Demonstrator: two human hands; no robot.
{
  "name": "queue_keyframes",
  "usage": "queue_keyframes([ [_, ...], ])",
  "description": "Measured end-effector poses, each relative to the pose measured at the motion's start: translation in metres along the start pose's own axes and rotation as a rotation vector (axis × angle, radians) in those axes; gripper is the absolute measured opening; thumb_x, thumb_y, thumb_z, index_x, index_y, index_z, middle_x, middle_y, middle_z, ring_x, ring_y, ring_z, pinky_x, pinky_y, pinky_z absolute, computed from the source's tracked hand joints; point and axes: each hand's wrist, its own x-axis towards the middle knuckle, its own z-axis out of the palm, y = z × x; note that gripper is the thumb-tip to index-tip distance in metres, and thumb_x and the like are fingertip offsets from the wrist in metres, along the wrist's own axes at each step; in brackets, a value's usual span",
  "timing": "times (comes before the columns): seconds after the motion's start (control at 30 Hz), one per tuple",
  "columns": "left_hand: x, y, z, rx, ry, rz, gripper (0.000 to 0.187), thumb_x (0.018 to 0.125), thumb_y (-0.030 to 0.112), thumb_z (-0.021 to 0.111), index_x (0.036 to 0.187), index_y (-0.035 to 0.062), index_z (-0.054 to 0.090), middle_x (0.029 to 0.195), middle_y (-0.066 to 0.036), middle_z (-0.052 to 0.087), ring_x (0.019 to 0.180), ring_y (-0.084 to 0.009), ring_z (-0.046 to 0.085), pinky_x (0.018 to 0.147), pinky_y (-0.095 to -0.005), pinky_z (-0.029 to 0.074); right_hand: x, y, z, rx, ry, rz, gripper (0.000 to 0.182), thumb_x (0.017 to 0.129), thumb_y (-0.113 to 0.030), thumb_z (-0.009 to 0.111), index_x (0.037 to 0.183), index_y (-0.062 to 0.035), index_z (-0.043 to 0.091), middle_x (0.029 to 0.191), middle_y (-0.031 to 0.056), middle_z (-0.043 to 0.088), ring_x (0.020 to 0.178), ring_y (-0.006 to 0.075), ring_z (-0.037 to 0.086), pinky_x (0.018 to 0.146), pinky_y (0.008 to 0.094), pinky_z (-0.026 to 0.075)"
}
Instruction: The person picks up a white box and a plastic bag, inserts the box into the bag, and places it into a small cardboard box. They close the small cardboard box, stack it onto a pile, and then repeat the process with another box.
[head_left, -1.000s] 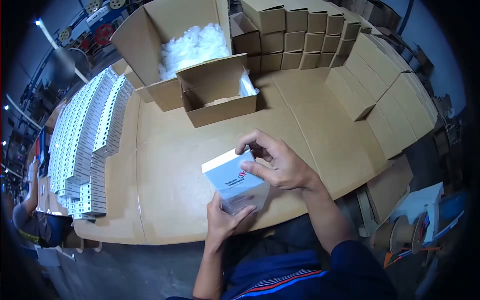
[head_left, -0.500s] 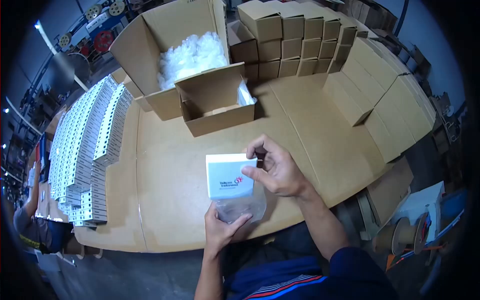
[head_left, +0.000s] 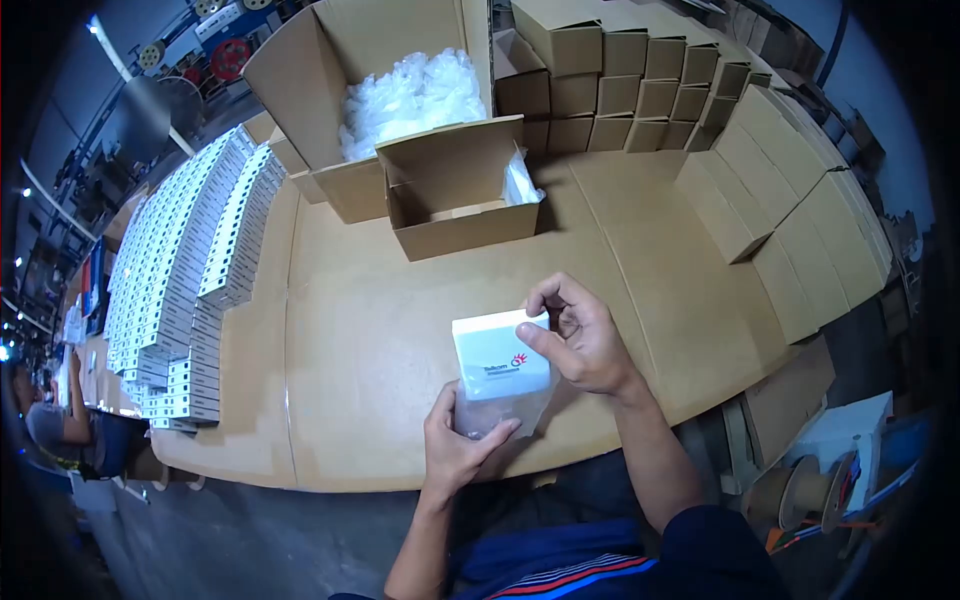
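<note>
A small white box [head_left: 487, 352] with a red logo and dark lettering is held upright over the front of the table. My right hand [head_left: 580, 340] pinches its upper right corner between thumb and fingers. Around the lower part of the box is a clear plastic bag [head_left: 490, 415]. My left hand [head_left: 462, 440] grips that bag from below, thumb across its front. An open cardboard box [head_left: 465, 235] stands beyond my hands, with a piece of white plastic [head_left: 520, 180] at its right side.
A large carton [head_left: 365, 195] full of clear plastic bags [head_left: 415, 105] stands at the back. Stacked white boxes [head_left: 185, 260] line the left. Brown cartons [head_left: 625, 75] are piled at the back right, more cartons [head_left: 800, 240] on the right edge. Another person [head_left: 75, 425] is far left.
The white box has gone lower into the clear bag, so more of it is covered. My view has shifted slightly, and both hands keep their grip.
</note>
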Motion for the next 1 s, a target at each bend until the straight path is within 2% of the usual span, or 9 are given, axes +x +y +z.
queue_keyframes([
  [0.1,-0.001,-0.002,0.004,-0.106,0.069,0.065,0.047,0.089,0.012,0.081,0.126,-0.0021,0.056,0.111,-0.01,0.068,0.103,-0.0149,0.065,0.091,-0.0307,0.053,0.003,-0.003,0.008,-0.074,0.075,0.01,0.02,0.092,-0.007,0.075,0.099,-0.0005,0.058,0.086,0.0025,0.061,0.075,0.0057,0.059,0.067,0.0232,0.05],
  [0.2,0.0,-0.011,0.005,-0.631,0.119,-0.072,0.036,0.104,0.019,0.064,0.13,-0.0013,0.052,0.114,-0.01,0.067,0.104,-0.0129,0.064,0.089,-0.0302,0.054,0.004,-0.002,0.008,-0.083,0.056,0.127,0.02,0.092,-0.008,0.076,0.099,-0.0002,0.059,0.088,0.0047,0.064,0.078,0.0068,0.062,0.066,0.0241,0.052],
  [0.23,0.003,-0.017,0.005,-0.508,0.14,-0.022,0.033,0.11,0.024,0.051,0.132,-0.0008,0.051,0.115,-0.01,0.067,0.102,-0.0119,0.064,0.087,-0.0295,0.054,0.004,0.005,0.005,-0.185,0.026,0.063,0.019,0.093,-0.008,0.075,0.1,-0.0006,0.059,0.09,0.0053,0.066,0.078,0.009,0.065,0.068,0.0254,0.055],
  [0.47,0.006,-0.015,0.009,-0.715,0.236,-0.123,0.032,0.11,0.025,0.052,0.13,0.0008,0.049,0.116,-0.012,0.066,0.103,-0.0156,0.067,0.088,-0.0325,0.057,-0.015,0.009,0.005,0.176,0.057,0.096,0.025,0.097,-0.011,0.071,0.116,0.0014,0.06,0.105,0.0076,0.068,0.102,0.0137,0.067,0.088,0.03,0.057],
  [0.5,0.007,-0.015,0.008,-0.718,0.233,-0.107,0.033,0.11,0.027,0.05,0.132,0.0013,0.049,0.117,-0.012,0.066,0.103,-0.0169,0.068,0.087,-0.0335,0.058,-0.024,0.005,0.003,0.27,0.015,0.2,0.028,0.098,-0.011,0.07,0.119,0.0041,0.06,0.11,0.0064,0.067,0.102,0.0113,0.065,0.092,0.0277,0.054],
  [0.63,0.009,-0.02,0.003,-0.73,0.199,-0.058,0.036,0.111,0.029,0.046,0.135,0.0026,0.048,0.119,-0.012,0.064,0.103,-0.0195,0.068,0.086,-0.0353,0.059,-0.05,0.01,0.013,0.327,-0.056,0.361,0.022,0.096,-0.004,0.071,0.116,0.0046,0.064,0.106,0.0046,0.067,0.095,0.0084,0.063,0.086,0.0245,0.053],
  [0.73,0.01,-0.01,0.003,-0.757,0.193,-0.046,0.029,0.11,0.025,0.05,0.129,0.0026,0.048,0.116,-0.011,0.065,0.104,-0.017,0.067,0.089,-0.0329,0.057,-0.057,0.022,0.018,0.249,-0.016,0.306,0.013,0.094,-0.001,0.071,0.107,0.003,0.068,0.101,0.0046,0.069,0.092,0.0088,0.064,0.082,0.025,0.053],
  [0.93,0.008,-0.014,-0.006,-0.632,0.191,-0.009,0.031,0.11,0.024,0.05,0.129,-0.0002,0.05,0.118,-0.011,0.066,0.105,-0.0154,0.066,0.091,-0.0324,0.055,-0.049,0.004,0.017,-0.073,0.034,-0.104,0.01,0.089,0.003,0.073,0.097,0.0004,0.07,0.1,0.0078,0.071,0.087,0.0136,0.067,0.078,0.0275,0.054],
  [1.0,0.005,-0.012,-0.006,-0.665,0.18,-0.04,0.033,0.11,0.023,0.051,0.132,-0.0018,0.052,0.118,-0.01,0.066,0.106,-0.0149,0.065,0.091,-0.0316,0.055,-0.049,-0.003,0.02,-0.108,0.023,-0.079,0.01,0.088,0.003,0.074,0.096,0.0001,0.069,0.103,0.0096,0.071,0.091,0.0154,0.067,0.078,0.0277,0.053],
])
